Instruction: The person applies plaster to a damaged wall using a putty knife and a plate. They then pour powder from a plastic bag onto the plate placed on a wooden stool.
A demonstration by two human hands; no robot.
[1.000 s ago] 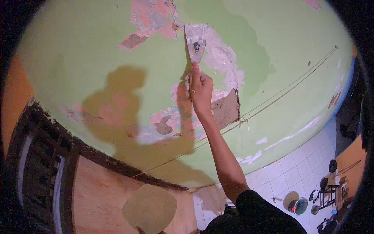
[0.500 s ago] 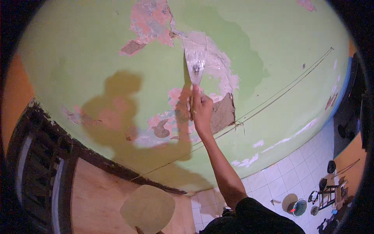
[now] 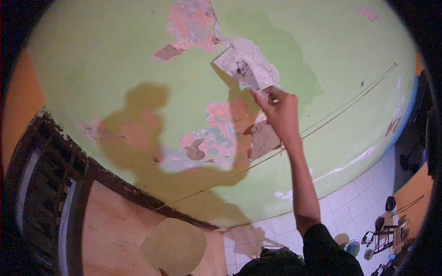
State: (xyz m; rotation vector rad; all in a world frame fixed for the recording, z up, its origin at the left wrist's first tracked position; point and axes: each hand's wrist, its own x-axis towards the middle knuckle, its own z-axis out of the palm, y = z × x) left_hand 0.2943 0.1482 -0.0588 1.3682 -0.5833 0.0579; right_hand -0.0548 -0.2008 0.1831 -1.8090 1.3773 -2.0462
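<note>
My right hand is closed round a putty knife, its wide blade tilted against the green wall. The blade's edge lies at the left side of a whitish patch of wet filler. Just below the hand is a bare brown plaster patch, partly behind my wrist. At the bottom edge, a tan rounded board is held by my left hand, of which only a thumb and a sliver show.
Peeling pink patches mark the wall, and a thin cord runs slantwise across it. A dark wooden frame lies at lower left. On the tiled floor, a bucket stands near a dark stool.
My right hand has moved right and slightly up, turning the putty knife so its blade now slants to the upper left. The view has shifted a little. My left hand stays with the board.
</note>
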